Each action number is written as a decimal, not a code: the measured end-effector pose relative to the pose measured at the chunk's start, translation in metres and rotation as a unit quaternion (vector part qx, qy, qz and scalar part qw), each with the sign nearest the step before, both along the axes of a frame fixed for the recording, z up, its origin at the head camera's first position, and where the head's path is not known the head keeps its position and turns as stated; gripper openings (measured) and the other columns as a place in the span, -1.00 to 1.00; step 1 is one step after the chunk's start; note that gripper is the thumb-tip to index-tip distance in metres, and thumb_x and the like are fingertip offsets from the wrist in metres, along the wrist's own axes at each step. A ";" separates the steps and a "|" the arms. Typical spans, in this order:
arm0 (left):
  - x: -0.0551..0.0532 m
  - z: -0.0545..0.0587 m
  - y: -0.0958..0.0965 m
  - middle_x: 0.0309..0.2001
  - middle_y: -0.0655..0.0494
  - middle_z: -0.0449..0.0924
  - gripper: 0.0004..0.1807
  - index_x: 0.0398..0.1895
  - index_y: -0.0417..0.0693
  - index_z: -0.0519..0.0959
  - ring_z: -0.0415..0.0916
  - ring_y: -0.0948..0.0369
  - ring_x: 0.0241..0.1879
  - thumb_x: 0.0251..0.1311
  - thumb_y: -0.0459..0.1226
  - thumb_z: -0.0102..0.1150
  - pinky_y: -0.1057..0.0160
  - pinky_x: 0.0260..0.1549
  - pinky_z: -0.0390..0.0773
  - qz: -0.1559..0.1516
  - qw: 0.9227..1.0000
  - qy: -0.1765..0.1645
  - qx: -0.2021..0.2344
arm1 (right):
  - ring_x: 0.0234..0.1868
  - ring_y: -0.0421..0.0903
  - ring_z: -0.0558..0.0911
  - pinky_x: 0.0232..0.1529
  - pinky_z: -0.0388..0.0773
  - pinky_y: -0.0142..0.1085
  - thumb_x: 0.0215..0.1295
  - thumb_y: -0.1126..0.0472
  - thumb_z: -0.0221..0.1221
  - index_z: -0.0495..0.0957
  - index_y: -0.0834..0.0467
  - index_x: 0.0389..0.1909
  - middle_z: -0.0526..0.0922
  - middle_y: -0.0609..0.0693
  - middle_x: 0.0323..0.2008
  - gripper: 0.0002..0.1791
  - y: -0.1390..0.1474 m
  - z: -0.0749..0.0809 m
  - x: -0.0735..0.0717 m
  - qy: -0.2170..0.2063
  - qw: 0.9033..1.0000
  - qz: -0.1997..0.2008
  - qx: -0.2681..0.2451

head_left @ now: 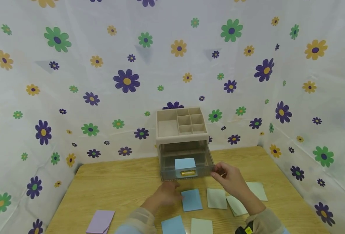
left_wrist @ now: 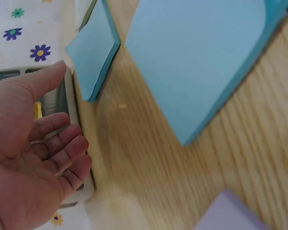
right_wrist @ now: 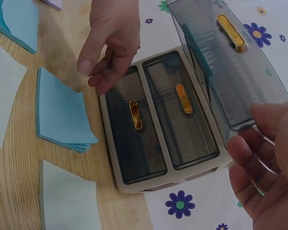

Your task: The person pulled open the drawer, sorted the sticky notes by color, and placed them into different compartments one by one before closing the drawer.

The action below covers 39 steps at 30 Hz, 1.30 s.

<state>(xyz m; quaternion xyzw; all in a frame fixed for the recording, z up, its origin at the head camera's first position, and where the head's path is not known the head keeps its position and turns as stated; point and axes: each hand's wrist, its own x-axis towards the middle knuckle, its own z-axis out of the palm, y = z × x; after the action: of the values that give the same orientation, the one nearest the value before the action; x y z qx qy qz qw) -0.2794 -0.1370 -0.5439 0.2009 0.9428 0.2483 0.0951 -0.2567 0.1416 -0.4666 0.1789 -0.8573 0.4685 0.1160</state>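
A beige desktop organizer (head_left: 157, 139) stands at the back with its see-through top drawer (head_left: 167, 175) pulled out. Inside that drawer lies a blue sticky note pad (head_left: 185, 163). My right hand (head_left: 232, 182) pinches the drawer's right front corner, thumb and fingers at the edge in the right wrist view. Below the drawer front, my left hand (head_left: 165, 194) hovers with loosely bent fingers and an empty palm (left_wrist: 19, 148). Just right of it on the table is another blue pad (head_left: 192, 200). Two lower drawers (right_wrist: 137, 124) with gold handles are closed.
Nearer me lie a second blue pad (head_left: 173, 225) and a pale green pad (head_left: 202, 226). More pale green pads (head_left: 217, 198) spread to the right, partly behind my right forearm. A purple pad (head_left: 100, 221) sits at left. Flowered sheeting (head_left: 102, 81) hangs behind the table.
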 end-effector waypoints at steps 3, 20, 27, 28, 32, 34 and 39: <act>0.000 -0.003 0.008 0.11 -0.17 0.52 -0.26 0.16 -0.28 0.48 0.38 -0.11 0.17 0.03 0.05 0.35 -0.04 0.13 0.40 -0.007 0.999 0.003 -0.035 | -0.46 -0.23 0.57 -0.43 0.57 -0.35 0.24 0.20 0.29 0.55 0.06 -0.31 0.60 -0.18 -0.45 -0.90 0.000 -0.001 -0.001 0.005 1.000 -0.001 0.000; 0.009 -0.008 0.037 0.24 -0.21 0.30 0.06 0.25 -0.23 0.40 0.24 -0.13 0.24 -0.25 0.29 0.42 -0.04 0.16 0.37 0.014 0.996 -0.011 -0.091 | -0.45 -0.24 0.55 -0.41 0.55 -0.37 0.25 0.19 0.28 0.55 0.08 -0.29 0.59 -0.18 -0.43 -0.90 0.001 -0.003 0.000 0.010 1.000 -0.003 0.003; 0.010 -0.006 0.044 0.08 -0.08 0.37 0.03 0.17 -0.21 0.47 0.32 -0.04 0.12 -0.32 0.31 0.44 0.01 0.06 0.46 -0.007 0.993 -0.003 -0.121 | -0.45 -0.22 0.55 -0.41 0.55 -0.36 0.26 0.18 0.28 0.54 0.06 -0.28 0.59 -0.18 -0.42 -0.89 0.001 -0.004 0.000 0.004 1.000 -0.001 -0.007; 0.011 -0.006 0.045 0.07 -0.07 0.37 0.01 0.16 -0.20 0.48 0.32 -0.03 0.12 -0.31 0.30 0.45 0.01 0.06 0.46 -0.010 0.992 -0.003 -0.124 | -0.45 -0.22 0.55 -0.41 0.55 -0.36 0.26 0.18 0.28 0.54 0.06 -0.28 0.59 -0.18 -0.42 -0.89 0.001 -0.005 0.000 0.004 1.000 -0.002 -0.007; 0.011 -0.003 0.046 0.02 -0.02 0.40 -0.03 0.13 -0.17 0.49 0.35 0.01 0.08 -0.31 0.27 0.47 0.05 0.02 0.48 -0.014 0.991 0.008 -0.131 | -0.44 -0.23 0.55 -0.40 0.54 -0.37 0.26 0.18 0.28 0.54 0.06 -0.28 0.59 -0.18 -0.41 -0.89 0.001 -0.005 -0.001 0.007 1.000 -0.005 -0.008; 0.011 -0.004 0.045 0.01 0.00 0.41 -0.03 0.13 -0.14 0.49 0.36 0.03 0.06 -0.32 0.27 0.47 0.06 0.00 0.49 -0.014 0.991 0.010 -0.132 | -0.44 -0.23 0.55 -0.40 0.54 -0.37 0.26 0.18 0.28 0.54 0.06 -0.28 0.59 -0.18 -0.41 -0.90 0.000 -0.006 -0.001 0.009 1.000 -0.004 -0.008; 0.010 -0.006 0.045 0.04 0.01 0.41 -0.02 0.15 -0.13 0.48 0.36 0.03 0.08 -0.33 0.28 0.47 0.08 -0.01 0.50 -0.012 0.991 0.008 -0.131 | -0.46 -0.23 0.54 -0.42 0.53 -0.37 0.26 0.19 0.27 0.53 0.06 -0.30 0.58 -0.17 -0.42 -0.90 0.000 -0.006 -0.001 0.014 1.000 -0.003 -0.008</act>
<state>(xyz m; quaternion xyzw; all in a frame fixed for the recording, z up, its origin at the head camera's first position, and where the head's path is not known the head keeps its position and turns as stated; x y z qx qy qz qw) -0.2693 -0.0919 -0.5503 0.2002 0.9655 0.1196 0.1156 -0.2577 0.1415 -0.4729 0.1816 -0.8524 0.4725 0.1308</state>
